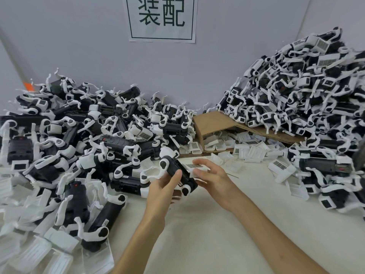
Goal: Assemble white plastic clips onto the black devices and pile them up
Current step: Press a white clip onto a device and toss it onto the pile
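Note:
My left hand (164,187) grips a black device (177,172) with white folded arms, held above the table's middle. My right hand (212,176) holds a white plastic clip (195,168) with a barcode label against the device's right side, fingers curled over it. A heap of black devices (79,135) covers the left of the table. A taller pile of black devices with white clips (308,91) rises at the right against the wall.
An opened cardboard box (215,121) lies on its side at the back centre with loose white clips (246,149) spilling from it. More white clips (39,252) lie at the front left. The pale table top (207,234) shows between my forearms. A paper sign (162,18) hangs on the wall.

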Tool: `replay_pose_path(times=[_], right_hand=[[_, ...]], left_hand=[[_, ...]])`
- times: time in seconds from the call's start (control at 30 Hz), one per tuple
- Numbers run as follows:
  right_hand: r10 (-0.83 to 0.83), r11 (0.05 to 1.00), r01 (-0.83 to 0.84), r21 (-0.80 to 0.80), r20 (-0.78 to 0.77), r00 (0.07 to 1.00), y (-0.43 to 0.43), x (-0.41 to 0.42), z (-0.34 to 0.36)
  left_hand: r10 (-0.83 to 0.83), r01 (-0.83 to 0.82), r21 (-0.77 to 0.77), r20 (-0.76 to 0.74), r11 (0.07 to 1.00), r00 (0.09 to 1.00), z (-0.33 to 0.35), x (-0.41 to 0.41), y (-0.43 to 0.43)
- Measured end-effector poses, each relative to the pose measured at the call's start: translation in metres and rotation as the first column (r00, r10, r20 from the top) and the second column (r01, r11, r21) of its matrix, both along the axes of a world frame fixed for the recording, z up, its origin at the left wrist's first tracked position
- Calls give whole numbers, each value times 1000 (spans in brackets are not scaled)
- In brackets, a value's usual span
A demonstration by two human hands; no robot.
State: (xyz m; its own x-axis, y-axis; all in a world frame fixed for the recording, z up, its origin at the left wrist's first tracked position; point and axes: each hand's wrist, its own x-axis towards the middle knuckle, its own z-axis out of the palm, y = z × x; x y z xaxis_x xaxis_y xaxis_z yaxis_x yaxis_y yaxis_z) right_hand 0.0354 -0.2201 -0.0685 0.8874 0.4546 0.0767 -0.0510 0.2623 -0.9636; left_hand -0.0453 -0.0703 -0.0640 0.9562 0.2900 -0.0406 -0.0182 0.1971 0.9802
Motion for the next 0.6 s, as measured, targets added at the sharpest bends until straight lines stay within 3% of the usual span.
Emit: replay_pose_path(times=[0.17, 0.4, 0.6], right_hand=[[-62, 981, 83, -177, 123, 991, 4, -3, 0], [2, 924, 88, -372, 236, 972, 5, -2, 1], [-129, 928, 205, -310, 248, 960, 8, -4, 1]], left_hand=[[51, -52, 76, 11, 996, 999, -5, 5, 4], [71, -73, 90, 29, 993, 997, -12, 10, 5], [73, -76, 96, 35, 992, 997, -12, 12, 4]])
